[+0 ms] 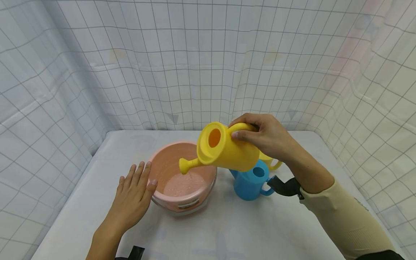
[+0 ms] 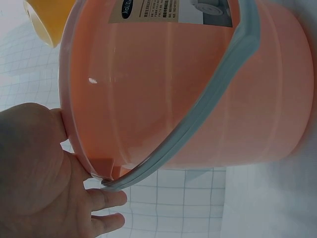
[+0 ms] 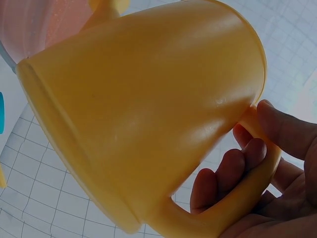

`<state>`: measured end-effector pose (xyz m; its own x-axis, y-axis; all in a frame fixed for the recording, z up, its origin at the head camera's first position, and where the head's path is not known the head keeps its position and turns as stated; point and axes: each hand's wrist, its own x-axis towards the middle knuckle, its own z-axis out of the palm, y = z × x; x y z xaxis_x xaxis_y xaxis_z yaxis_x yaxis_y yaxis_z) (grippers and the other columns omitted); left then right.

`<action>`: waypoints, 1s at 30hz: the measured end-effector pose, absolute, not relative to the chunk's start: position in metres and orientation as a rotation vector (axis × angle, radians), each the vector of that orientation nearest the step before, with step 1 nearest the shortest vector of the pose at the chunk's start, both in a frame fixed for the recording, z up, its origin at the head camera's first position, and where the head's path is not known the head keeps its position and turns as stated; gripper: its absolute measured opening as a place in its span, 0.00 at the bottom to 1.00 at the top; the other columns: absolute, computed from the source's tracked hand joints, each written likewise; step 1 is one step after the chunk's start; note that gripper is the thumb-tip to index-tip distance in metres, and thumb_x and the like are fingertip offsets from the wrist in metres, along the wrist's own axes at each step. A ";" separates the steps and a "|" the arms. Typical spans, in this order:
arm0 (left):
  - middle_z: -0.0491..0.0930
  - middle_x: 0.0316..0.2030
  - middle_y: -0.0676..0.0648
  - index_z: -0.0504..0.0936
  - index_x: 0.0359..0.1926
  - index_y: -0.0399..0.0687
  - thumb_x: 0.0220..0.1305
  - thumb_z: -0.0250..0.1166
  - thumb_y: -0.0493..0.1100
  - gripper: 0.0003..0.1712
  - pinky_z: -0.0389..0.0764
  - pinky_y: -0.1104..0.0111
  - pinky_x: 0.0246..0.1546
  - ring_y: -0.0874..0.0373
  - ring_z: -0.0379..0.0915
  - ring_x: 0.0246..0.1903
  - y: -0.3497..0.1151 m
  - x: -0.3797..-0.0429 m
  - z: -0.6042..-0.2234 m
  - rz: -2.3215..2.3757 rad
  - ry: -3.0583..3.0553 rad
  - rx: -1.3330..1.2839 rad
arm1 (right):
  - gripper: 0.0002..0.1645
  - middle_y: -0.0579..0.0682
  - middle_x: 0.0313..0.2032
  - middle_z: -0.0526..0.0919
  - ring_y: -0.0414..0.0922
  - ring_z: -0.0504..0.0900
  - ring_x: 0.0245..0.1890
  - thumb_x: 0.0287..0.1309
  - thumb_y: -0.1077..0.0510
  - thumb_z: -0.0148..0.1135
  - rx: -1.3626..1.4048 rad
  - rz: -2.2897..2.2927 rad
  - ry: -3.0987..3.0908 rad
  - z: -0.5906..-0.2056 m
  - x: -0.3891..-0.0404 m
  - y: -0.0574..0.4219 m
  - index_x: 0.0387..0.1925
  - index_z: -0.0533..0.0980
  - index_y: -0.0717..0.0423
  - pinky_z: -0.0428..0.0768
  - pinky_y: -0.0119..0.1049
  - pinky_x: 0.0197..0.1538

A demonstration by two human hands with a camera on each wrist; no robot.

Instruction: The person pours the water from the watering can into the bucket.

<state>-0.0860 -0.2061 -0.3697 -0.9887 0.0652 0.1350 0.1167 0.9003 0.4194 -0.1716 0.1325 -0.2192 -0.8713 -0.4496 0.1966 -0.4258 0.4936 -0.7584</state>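
The work in hand looks like pouring, and it seems to be under way: the yellow watering can is held tipped above the pink bucket, its spout angled down over the inside. The fingers of the right hand are curled round the can's handle, with the thumb laid along it, while the fingers of the left hand are straight and a little spread at the bucket's rim, gripping nothing. Shiny specks on the bucket's floor look like water drops, so some has probably gone in. The blue watering can stands upright on the tabletop, to the right of the bucket, a second yellow vessel just behind it; neither is being handled, and whether they have had a turn cannot be told. What remains in the tilted can is hidden, since its opening shows only a shadowed interior, and no clear stream can be made out at the spout. The second yellow vessel is largely covered by the blue and tilted cans, and the left wrist view cuts off the bucket's label at the top.
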 end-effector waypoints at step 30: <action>0.41 0.74 0.38 0.38 0.75 0.54 0.73 0.35 0.61 0.37 0.30 0.38 0.68 0.39 0.27 0.74 -0.206 -0.086 -0.369 -0.652 -2.962 -0.130 | 0.11 0.44 0.40 0.83 0.45 0.77 0.38 0.58 0.50 0.64 -0.791 -1.305 2.711 -0.217 -0.172 0.129 0.43 0.80 0.45 0.79 0.38 0.44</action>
